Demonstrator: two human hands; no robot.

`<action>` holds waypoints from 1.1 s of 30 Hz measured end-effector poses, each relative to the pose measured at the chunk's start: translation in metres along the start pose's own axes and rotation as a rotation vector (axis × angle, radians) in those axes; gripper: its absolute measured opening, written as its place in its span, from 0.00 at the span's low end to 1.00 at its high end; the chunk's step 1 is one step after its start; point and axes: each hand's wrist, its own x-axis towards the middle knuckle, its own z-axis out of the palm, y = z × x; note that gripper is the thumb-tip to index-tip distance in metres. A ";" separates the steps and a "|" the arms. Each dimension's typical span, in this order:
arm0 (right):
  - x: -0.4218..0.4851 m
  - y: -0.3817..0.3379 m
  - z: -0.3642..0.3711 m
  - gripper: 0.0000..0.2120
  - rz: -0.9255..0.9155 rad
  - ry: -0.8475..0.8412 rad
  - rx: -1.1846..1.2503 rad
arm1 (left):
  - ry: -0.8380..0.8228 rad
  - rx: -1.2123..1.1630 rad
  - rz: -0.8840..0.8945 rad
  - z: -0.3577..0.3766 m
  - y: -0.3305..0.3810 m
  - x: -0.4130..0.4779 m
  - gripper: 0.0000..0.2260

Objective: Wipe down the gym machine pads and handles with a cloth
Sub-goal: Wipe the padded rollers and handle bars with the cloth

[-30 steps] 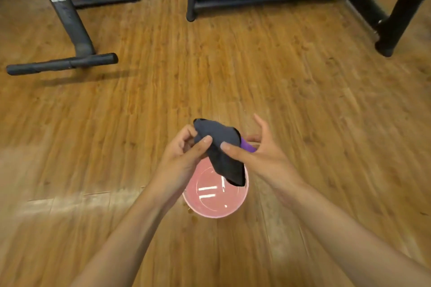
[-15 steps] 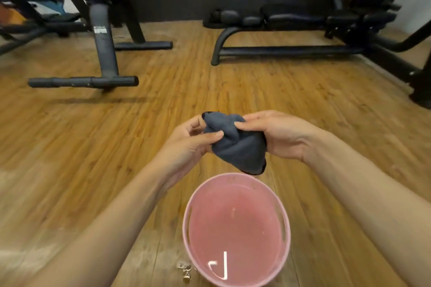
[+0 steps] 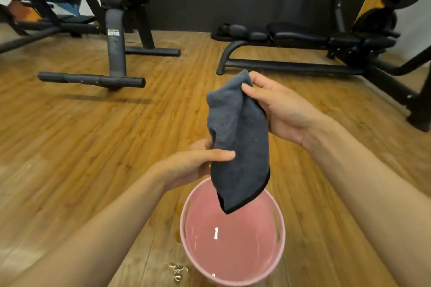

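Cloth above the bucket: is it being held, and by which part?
Yes, both hands hold the cloth. The right hand pinches its top end, the left hand pinches its left edge midway down. Its bottom hangs free over the bucket.

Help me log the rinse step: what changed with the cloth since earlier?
The cloth, earlier bunched between both hands, now hangs unfurled above the pink bucket: the right hand raised its top, the left hand pinches lower. Both kept their hold; the bucket stayed put.
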 end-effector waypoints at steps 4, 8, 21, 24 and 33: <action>0.002 0.003 -0.025 0.08 -0.004 0.156 -0.717 | 0.066 -0.227 0.055 -0.007 -0.010 0.004 0.25; -0.004 0.022 -0.053 0.11 0.018 0.271 -0.874 | 0.251 -0.203 0.128 -0.020 -0.002 -0.005 0.17; -0.024 0.067 -0.078 0.06 0.488 0.156 -0.212 | 0.607 -0.174 0.087 -0.034 -0.011 -0.004 0.20; -0.026 0.084 -0.079 0.06 0.472 0.206 -0.431 | 0.667 -0.132 0.023 -0.035 -0.011 -0.001 0.21; -0.029 0.045 -0.072 0.09 0.065 0.132 0.087 | 0.536 0.016 0.325 -0.025 0.045 -0.010 0.28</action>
